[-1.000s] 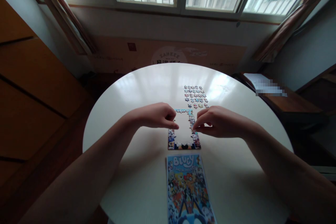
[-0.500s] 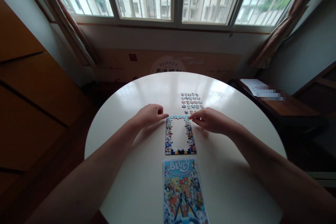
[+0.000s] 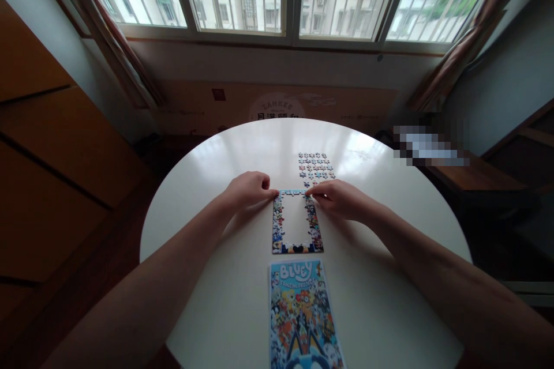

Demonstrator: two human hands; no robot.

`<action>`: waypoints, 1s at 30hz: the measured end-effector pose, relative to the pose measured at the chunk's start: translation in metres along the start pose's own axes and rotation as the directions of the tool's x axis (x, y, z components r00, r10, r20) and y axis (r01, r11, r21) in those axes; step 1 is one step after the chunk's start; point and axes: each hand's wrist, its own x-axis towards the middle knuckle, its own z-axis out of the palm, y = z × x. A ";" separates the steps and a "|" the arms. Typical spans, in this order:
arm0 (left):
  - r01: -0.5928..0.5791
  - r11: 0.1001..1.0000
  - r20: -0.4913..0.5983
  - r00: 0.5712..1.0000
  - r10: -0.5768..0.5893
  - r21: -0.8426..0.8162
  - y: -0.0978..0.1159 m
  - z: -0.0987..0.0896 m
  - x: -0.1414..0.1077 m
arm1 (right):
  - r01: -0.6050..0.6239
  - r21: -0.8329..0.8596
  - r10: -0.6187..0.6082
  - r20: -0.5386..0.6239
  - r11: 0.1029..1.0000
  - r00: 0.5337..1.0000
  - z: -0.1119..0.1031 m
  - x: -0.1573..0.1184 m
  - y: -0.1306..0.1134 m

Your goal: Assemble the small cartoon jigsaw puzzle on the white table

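A rectangular puzzle border point(image 3: 277, 225) lies on the white round table, its middle bare. My left hand point(image 3: 253, 187) is closed, the thumb tip touching the border's top left corner; no piece shows in it. At the top right corner, my right hand point(image 3: 335, 197) rests its fingertips on the border, fingers pressed together, and whatever may be under them is hidden. Loose puzzle pieces point(image 3: 315, 166) sit in rows just beyond the right hand. Nearer to me lies a blue picture sheet point(image 3: 300, 314) with "Bluey" on it.
The round table point(image 3: 208, 311) has a curved edge on all visible sides. Beyond it a printed box or panel point(image 3: 186, 104) stands under the window. On the right is a brown wooden surface point(image 3: 489, 176) with papers, partly blurred.
My right hand has moved slightly left, its fingertips now over the border's top right corner. My left hand has hardly moved.
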 end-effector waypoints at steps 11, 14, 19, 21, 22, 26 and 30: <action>-0.017 0.998 -0.032 0.999 0.015 -0.064 -0.007 0.003 0.004 | -0.032 0.116 0.037 -0.042 0.993 0.998 -0.001 0.000 0.008; -0.024 0.993 -0.112 0.994 0.012 -0.112 -0.010 0.003 0.005 | -0.054 0.128 0.059 -0.039 0.990 0.997 -0.002 0.000 0.008; -0.080 0.978 -0.352 0.936 0.007 -0.192 -0.019 0.007 0.012 | -0.059 0.130 0.062 -0.017 0.990 0.998 -0.003 -0.001 0.007; -0.088 0.969 -0.421 0.907 -0.018 -0.232 -0.022 0.009 0.015 | -0.054 0.132 0.055 -0.006 0.990 0.998 -0.004 -0.002 0.007; -0.087 0.964 -0.449 0.893 -0.037 -0.252 -0.023 0.010 0.016 | -0.051 0.132 0.052 -0.001 0.990 0.999 -0.005 -0.003 0.007; -0.092 0.938 -0.555 0.824 -0.118 -0.336 -0.026 0.014 0.021 | -0.021 0.114 0.022 -0.007 0.993 1.000 -0.008 -0.005 0.009; -0.118 0.912 -0.607 0.778 -0.161 -0.394 -0.030 0.017 0.027 | 0.036 0.063 -0.037 0.016 0.997 0.999 -0.010 -0.008 0.009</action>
